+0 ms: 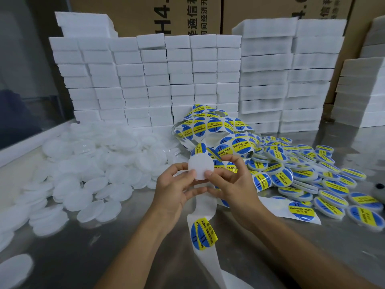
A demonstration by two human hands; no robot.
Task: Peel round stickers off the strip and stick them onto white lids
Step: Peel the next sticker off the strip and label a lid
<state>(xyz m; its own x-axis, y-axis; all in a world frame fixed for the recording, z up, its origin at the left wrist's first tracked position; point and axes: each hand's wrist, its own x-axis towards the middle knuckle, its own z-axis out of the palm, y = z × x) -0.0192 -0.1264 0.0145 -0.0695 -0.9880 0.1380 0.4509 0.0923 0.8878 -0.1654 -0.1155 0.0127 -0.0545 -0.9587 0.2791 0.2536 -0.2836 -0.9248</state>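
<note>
Box print point(200, 15) cut off by top edge — backing strip point(225, 274) by bottom.

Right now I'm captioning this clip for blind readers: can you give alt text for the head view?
Two hands hold a plain white lid over a metal table; the left hand grips its edge, the right hand pinches it beside a sticker strip. Unlabelled lids are heaped left, stickered lids right, white foam blocks stacked behind.
</note>
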